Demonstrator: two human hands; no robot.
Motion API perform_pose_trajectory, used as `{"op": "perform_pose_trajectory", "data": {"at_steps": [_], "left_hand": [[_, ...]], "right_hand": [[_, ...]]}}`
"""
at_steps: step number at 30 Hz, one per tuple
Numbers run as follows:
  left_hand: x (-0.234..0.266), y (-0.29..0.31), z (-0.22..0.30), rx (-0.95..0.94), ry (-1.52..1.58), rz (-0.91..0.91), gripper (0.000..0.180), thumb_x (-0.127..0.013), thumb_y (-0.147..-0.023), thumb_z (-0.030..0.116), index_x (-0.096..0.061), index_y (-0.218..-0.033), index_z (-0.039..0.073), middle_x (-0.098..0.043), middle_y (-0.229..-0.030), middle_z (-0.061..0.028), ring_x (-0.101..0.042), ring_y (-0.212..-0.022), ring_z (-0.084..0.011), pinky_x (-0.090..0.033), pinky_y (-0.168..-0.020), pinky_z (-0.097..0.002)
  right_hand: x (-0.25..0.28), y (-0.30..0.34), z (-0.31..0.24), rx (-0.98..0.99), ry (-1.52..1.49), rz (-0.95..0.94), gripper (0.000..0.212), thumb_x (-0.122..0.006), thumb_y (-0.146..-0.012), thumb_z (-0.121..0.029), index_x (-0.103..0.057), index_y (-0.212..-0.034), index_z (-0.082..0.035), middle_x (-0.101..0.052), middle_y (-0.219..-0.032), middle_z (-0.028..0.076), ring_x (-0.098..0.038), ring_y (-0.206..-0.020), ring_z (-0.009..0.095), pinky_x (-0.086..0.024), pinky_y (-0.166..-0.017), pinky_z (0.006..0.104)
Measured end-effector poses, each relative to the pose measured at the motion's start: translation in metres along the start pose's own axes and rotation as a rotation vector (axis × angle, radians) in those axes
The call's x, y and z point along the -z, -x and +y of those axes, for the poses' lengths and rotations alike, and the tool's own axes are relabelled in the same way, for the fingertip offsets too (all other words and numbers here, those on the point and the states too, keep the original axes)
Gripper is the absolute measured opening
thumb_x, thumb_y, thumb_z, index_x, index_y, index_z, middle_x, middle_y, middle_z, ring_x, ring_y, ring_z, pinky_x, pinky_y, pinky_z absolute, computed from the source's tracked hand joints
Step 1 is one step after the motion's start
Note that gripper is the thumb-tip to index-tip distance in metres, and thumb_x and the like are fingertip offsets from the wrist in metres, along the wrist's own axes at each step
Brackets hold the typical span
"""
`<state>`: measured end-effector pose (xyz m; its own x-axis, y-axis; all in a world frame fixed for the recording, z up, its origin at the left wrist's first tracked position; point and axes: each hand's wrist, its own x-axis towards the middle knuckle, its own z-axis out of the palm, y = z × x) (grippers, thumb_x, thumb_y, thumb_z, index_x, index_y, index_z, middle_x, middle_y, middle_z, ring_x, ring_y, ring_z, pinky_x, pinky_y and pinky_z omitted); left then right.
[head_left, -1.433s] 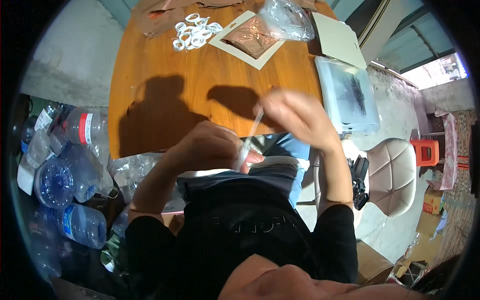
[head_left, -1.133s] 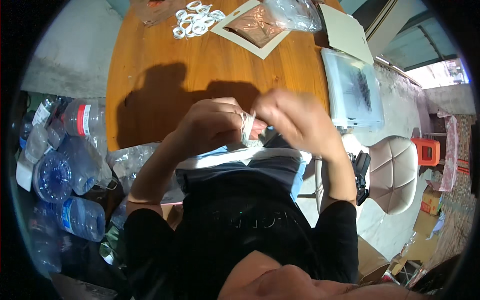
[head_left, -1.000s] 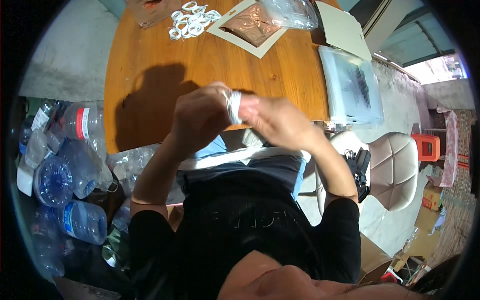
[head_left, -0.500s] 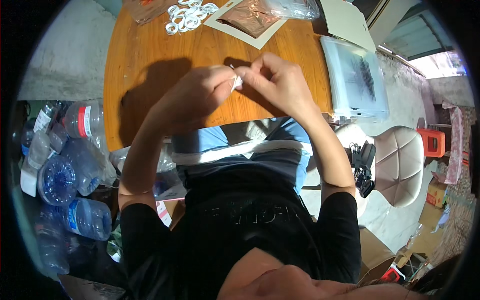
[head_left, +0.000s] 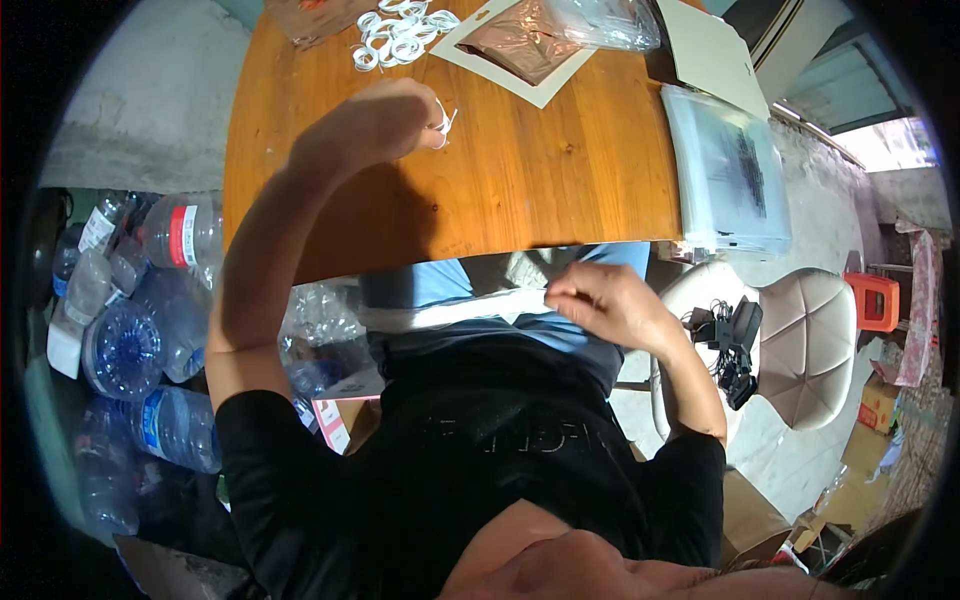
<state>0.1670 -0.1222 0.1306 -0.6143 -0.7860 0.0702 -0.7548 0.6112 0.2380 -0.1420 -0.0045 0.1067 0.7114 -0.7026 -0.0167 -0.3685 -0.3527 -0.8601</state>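
Over the left part of the wooden table (head_left: 540, 190), my left hand (head_left: 375, 125) is closed on a small tied coil of white cord (head_left: 443, 125), whose thin ends stick out past the fingertips. Beyond it lies a pile of similar white coils (head_left: 400, 40). My right hand (head_left: 615, 305) hangs over my lap, below the table's near edge. Its thumb and fingers are drawn together at a long bundle of white strands (head_left: 440, 315) that runs across my thighs. What is between those fingertips is too small to make out.
On the table's far side are a cream card with a copper-coloured packet (head_left: 520, 45) and clear plastic wrap (head_left: 610, 22). Clear plastic sleeves (head_left: 730, 170) overhang the right edge. Empty plastic bottles (head_left: 125, 350) crowd the left; a pale padded chair (head_left: 805, 345) with black gear stands right.
My hands, together over the table before, have parted. The left moved away toward the pile with the small white coil; the right dropped to the strands on my lap.
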Motion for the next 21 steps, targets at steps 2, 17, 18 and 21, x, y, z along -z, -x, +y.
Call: {"op": "perform_pose_trajectory", "data": {"at_steps": [2, 17, 18, 21], "left_hand": [[0.000, -0.002, 0.000, -0.015, -0.002, -0.009, 0.019, -0.064, -0.079, 0.017, -0.065, -0.084, -0.002, -0.063, -0.086, -0.0150, -0.062, -0.080, -0.0300, -0.048, -0.071, -0.0367], [-0.080, 0.007, 0.022, 0.050, 0.020, 0.691, 0.052, -0.063, -0.081, 0.013, -0.042, -0.125, -0.005, -0.048, -0.124, -0.0230, -0.049, -0.113, -0.0378, -0.044, -0.092, -0.0417], [-0.081, 0.010, 0.010, 0.017, -0.048, 0.599, 0.049, -0.060, -0.082, 0.010, -0.042, -0.125, -0.003, -0.046, -0.127, -0.0234, -0.047, -0.116, -0.0380, -0.042, -0.094, -0.0422], [-0.071, 0.004, -0.011, 0.010, -0.083, 0.466, 0.044, -0.055, -0.083, 0.005, -0.043, -0.126, -0.001, -0.043, -0.129, -0.0237, -0.044, -0.119, -0.0380, -0.039, -0.097, -0.0433]], "right_hand": [[-0.008, 0.010, 0.011, 0.002, 0.059, -0.109, 0.013, -0.066, -0.080, -0.012, -0.062, -0.089, -0.002, -0.063, -0.081, 0.009, -0.062, -0.070, 0.024, -0.048, -0.062, 0.0308], [-0.015, 0.045, 0.081, -0.284, 0.258, -0.046, 0.018, -0.062, -0.083, -0.014, -0.063, -0.094, 0.000, -0.064, -0.083, 0.017, -0.062, -0.073, 0.030, -0.049, -0.066, 0.0343], [-0.014, 0.044, 0.079, -0.309, 0.287, -0.040, 0.018, -0.062, -0.082, -0.015, -0.063, -0.094, -0.001, -0.064, -0.085, 0.017, -0.062, -0.074, 0.032, -0.049, -0.067, 0.0354], [-0.021, 0.042, 0.102, -0.215, 0.371, 0.083, 0.018, -0.063, -0.080, -0.014, -0.064, -0.093, -0.002, -0.064, -0.086, 0.017, -0.061, -0.077, 0.032, -0.049, -0.069, 0.0353]]}}
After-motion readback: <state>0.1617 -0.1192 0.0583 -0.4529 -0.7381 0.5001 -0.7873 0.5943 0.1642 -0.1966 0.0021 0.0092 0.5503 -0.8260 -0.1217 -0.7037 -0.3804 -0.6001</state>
